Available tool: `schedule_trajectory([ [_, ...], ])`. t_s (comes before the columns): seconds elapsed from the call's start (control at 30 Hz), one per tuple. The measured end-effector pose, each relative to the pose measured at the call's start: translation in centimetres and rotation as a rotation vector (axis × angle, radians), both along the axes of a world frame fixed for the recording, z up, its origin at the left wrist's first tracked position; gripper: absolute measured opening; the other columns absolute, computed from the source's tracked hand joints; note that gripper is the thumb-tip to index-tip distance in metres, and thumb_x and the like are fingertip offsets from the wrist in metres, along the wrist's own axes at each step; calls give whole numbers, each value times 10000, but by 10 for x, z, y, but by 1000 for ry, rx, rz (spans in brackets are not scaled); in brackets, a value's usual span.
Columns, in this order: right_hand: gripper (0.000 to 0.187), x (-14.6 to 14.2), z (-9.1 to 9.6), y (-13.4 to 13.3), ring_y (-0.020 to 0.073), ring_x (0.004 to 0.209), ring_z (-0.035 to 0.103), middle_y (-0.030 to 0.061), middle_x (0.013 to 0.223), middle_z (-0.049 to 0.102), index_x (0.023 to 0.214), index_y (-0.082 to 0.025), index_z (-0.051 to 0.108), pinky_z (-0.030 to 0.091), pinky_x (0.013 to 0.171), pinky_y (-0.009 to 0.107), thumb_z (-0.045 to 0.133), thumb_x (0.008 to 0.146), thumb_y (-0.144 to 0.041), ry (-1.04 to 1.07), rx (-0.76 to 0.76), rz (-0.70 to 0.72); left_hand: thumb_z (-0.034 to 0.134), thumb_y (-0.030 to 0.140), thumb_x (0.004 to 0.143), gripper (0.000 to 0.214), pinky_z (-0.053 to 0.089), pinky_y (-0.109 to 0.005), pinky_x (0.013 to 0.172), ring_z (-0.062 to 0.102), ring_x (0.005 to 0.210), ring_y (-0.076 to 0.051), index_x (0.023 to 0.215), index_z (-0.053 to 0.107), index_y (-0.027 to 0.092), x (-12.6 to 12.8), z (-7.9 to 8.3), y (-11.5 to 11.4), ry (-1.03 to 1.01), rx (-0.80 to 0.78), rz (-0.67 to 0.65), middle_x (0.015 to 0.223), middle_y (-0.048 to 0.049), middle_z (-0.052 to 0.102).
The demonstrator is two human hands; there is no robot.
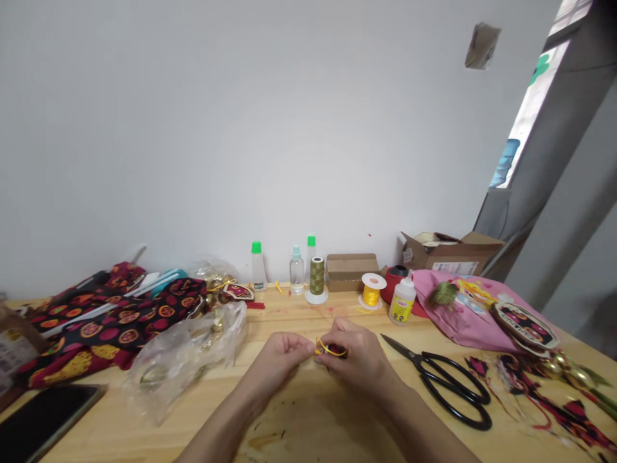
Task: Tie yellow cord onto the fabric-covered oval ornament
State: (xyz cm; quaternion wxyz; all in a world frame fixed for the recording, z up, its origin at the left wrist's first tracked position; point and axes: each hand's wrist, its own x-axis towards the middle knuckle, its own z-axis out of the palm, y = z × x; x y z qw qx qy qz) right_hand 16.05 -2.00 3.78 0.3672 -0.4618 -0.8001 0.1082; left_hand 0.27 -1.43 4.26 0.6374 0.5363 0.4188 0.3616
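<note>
Both my hands meet over the middle of the wooden table (308, 411). My left hand (282, 354) is closed in a pinch on one end of a thin yellow cord (326, 348). My right hand (357, 357) is closed too, pinching the other side of the same cord, which loops between the fingertips. Something small and dark red shows at my right fingertips; I cannot make it out. Black scissors (446, 379) lie just to the right of my right hand.
Patterned red-and-black fabric (110, 321) and a clear plastic bag (183, 357) lie left. Glue bottles (258, 265), an olive thread cone (317, 278), a yellow cord spool (372, 292), a white glue bottle (402, 301) and cardboard boxes (351, 270) line the back. Pink cloth (463, 315) lies right; a dark phone (43, 418) front left.
</note>
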Motion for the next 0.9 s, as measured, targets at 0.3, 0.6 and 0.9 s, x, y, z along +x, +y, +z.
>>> schedule_trajectory([
  [0.3, 346, -1, -1, 5, 78, 472, 309, -56, 472, 289, 459, -147, 467, 256, 459, 200, 465, 751, -333, 482, -274, 14, 612, 404, 628, 303, 154, -181, 388, 248, 374, -38, 552, 581, 113, 0, -1, 0, 8, 3, -60, 410, 72, 414],
  [0.6, 290, -3, 4, 5, 124, 536, 460, -11, 510, 528, 569, -125, 642, 355, 527, 228, 580, 635, -401, 741, -414, -14, 664, 396, 568, 289, 242, -195, 443, 357, 430, -68, 563, 629, 109, 2, 0, -1, 63, 13, -94, 465, 27, 526],
  [0.9, 267, 0, 5, 6, 66, 400, 323, -55, 385, 394, 610, -117, 677, 250, 400, 192, 611, 630, -375, 840, -458, -88, 593, 349, 660, 270, 37, -205, 354, 135, 321, -25, 754, 645, 101, -1, -3, 2, 86, -17, -69, 330, 114, 290],
])
